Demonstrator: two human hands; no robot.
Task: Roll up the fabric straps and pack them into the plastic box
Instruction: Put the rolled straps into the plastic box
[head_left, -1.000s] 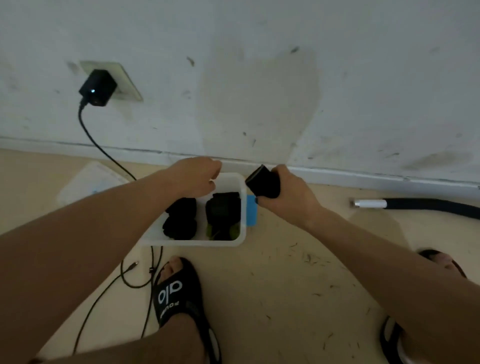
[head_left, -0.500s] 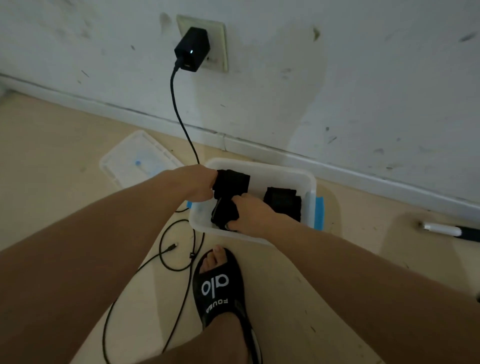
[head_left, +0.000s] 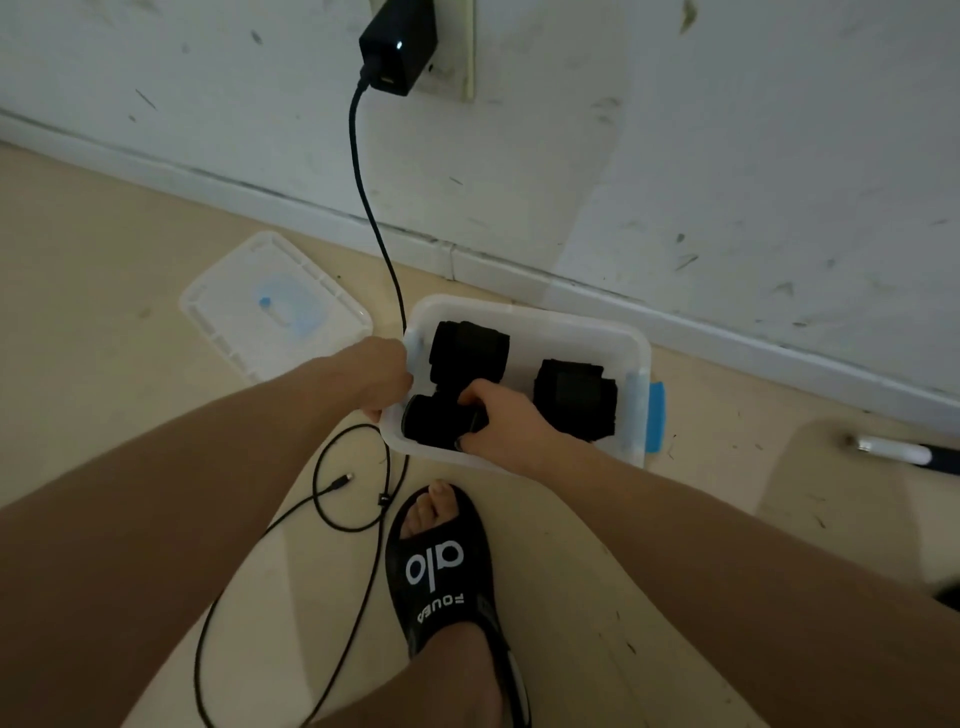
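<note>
Beige floor (head_left: 104, 322); plastic box (head_left: 571, 332) with three black rolls; right hand (head_left: 501, 418) around near roll (head_left: 436, 423); left hand (head_left: 379, 376) on rim.

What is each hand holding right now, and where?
Right hand grips a rolled strap at its right end, inside the box. Left hand holds the box's left rim.

Three rolled black straps (head_left: 470, 345) in one plastic box (head_left: 576, 325). One lid (head_left: 223, 306), one charger (head_left: 395, 44), one cable (head_left: 374, 218), two hands (head_left: 376, 371), one sandal (head_left: 447, 577).
</note>
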